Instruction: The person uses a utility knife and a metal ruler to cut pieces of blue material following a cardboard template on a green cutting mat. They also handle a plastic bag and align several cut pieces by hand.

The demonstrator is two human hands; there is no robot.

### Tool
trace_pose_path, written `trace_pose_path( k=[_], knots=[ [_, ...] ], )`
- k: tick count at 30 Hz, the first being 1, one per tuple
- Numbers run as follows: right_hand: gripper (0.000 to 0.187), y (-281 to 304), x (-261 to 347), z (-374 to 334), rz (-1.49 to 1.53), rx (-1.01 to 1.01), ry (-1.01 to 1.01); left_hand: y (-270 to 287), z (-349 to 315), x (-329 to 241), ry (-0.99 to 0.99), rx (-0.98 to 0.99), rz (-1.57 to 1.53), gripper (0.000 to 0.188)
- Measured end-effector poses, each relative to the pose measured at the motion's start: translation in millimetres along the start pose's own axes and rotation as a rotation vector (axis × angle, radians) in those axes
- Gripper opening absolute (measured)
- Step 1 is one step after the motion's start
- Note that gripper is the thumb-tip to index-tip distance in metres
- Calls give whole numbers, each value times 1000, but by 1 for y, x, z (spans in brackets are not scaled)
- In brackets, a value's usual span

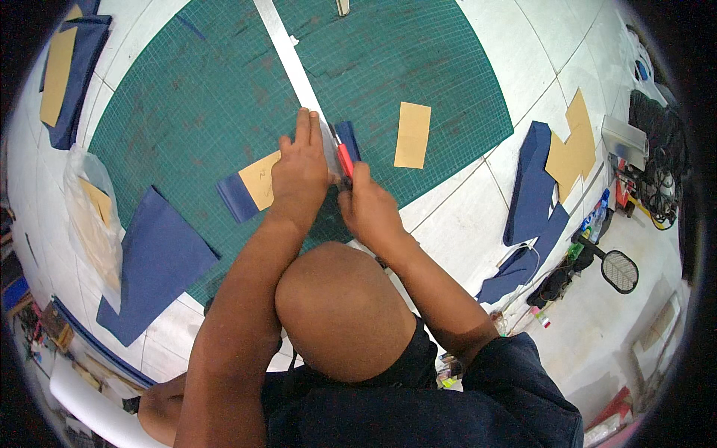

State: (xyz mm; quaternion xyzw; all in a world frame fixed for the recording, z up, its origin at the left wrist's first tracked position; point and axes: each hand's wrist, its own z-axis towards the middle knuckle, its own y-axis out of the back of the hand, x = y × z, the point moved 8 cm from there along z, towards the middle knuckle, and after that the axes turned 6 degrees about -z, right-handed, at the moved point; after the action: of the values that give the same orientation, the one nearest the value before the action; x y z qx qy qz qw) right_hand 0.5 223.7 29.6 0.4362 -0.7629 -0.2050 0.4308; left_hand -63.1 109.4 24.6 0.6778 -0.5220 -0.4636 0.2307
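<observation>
My left hand (300, 173) lies with its fingers stretched out, pressing on a long metal ruler (287, 56). The ruler slants across a green cutting mat (202, 112). Closed round a red box cutter (345, 159), my right hand (373, 210) holds it against the ruler's right edge. Beneath the ruler and my left hand is a strip of dark blue fabric (237, 199), which shows again right of the ruler by the blade. A tan card template (259, 178) rests on that strip, partly hidden by my left hand.
Another tan card (412, 136) lies on the mat to the right. Blue fabric pieces (153, 261) and a plastic bag (95, 216) with card inside lie at left. More blue fabric (529, 183) and tan templates (575, 153) are on the right floor, near a racket (619, 271).
</observation>
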Motion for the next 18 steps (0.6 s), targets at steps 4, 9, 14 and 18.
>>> trace_pose_path(
  k=[4,9,14,18],
  knots=[
    [28,-14,-8,5,-47,11,0,-1,2,1,13,1,25,115],
    [24,-2,1,13,-115,27,13,-2,2,1,28,-4,32,114],
    [28,4,3,19,-143,64,56,-3,3,1,4,-41,28,114],
    [26,-13,-28,-21,-187,268,-96,-1,0,0,3,-32,-61,113]
  ],
)
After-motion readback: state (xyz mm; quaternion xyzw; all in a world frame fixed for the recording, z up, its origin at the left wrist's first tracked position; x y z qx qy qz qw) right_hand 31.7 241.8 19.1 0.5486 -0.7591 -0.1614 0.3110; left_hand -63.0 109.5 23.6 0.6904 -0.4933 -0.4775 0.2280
